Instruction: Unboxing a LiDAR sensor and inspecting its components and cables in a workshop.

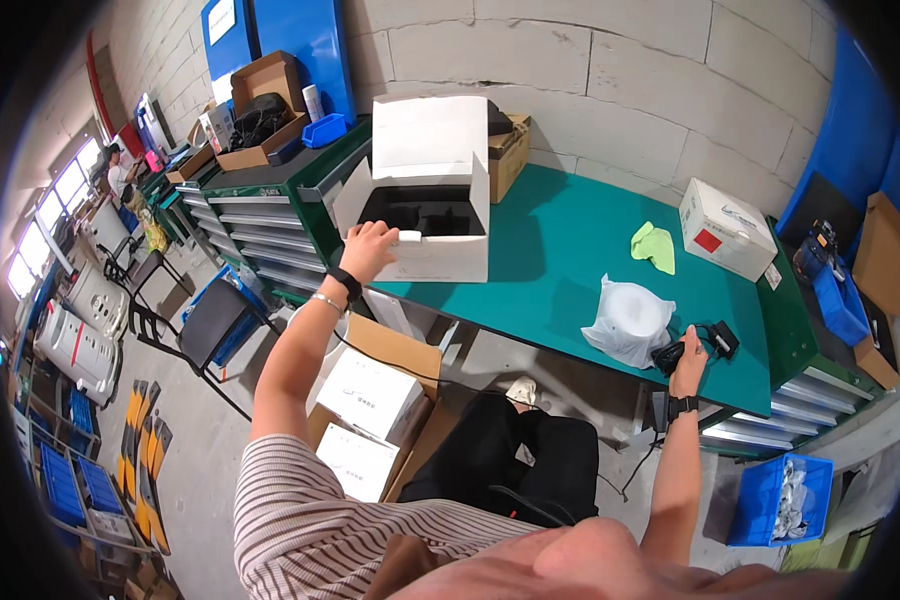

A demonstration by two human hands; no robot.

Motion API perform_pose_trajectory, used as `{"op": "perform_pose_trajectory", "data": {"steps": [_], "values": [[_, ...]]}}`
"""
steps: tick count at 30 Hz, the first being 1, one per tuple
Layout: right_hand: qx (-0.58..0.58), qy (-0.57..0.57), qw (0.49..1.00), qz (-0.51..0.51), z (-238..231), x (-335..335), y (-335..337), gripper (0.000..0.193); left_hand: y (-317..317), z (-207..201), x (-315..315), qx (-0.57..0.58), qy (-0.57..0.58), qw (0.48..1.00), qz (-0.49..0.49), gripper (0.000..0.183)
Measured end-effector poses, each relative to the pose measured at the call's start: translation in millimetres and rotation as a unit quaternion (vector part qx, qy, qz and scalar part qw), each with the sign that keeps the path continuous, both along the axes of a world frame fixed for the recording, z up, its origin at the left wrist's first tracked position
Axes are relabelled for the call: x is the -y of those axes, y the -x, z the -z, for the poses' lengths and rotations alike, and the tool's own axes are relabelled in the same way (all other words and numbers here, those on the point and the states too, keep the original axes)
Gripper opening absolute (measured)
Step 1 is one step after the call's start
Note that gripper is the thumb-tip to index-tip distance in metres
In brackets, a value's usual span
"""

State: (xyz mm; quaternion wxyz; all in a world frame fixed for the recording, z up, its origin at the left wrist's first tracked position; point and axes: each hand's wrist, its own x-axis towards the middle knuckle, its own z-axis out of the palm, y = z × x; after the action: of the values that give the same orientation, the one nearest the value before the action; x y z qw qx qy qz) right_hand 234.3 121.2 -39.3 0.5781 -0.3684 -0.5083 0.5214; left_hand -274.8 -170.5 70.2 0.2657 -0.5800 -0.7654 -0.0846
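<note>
Open box [440, 262] at the left end of the green counter [540, 240], flap up, dark lining inside. Left hand [370, 252] at its front edge, fingers bent, tips by a small white piece [409, 237]; cannot tell whether that is pinched or part of the box, nor how firm the hold is.

Right hand [688, 365] at the counter's right part, fingers drawn together on a black cable [667, 357]; adapter [724, 342] just beside it. White bag [628, 320], bulging round something unseen, lies just left.

Handling, my judgement: keep the cable gathered, support the adapter so it doesn't swing, lift clear of the bag's loose plastic. Left hand best light on the edge, steadying the box without bending card.

Markings: closed box [727, 235] at the back right has dark script and a red square; two cartoned boxes [367, 393] below carry small grey print; paper sheet [222, 18] on the blue cabinet [300, 45], too small to read.
</note>
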Motion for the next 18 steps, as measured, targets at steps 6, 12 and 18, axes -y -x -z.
{"op": "perform_pose_trajectory", "data": {"steps": [6, 12, 18], "values": [[0.01, 0.005, 1.0, -0.003, -2, 3, -1, 0.043, 44, 2, -13, -0.012, 0.001, 1.0, -0.025, 0.034], [0.021, -0.004, 1.0, 0.015, -4, -4, -1, 0.04, 34, 14, -20, 0.078, -0.135, 0.987, -0.041, 0.048], [-0.001, 0.009, 1.0, 0.002, -8, -3, 3, 0.035, 19, 8, -23, 0.086, -0.119, 0.987, -0.068, 0.043]]}}
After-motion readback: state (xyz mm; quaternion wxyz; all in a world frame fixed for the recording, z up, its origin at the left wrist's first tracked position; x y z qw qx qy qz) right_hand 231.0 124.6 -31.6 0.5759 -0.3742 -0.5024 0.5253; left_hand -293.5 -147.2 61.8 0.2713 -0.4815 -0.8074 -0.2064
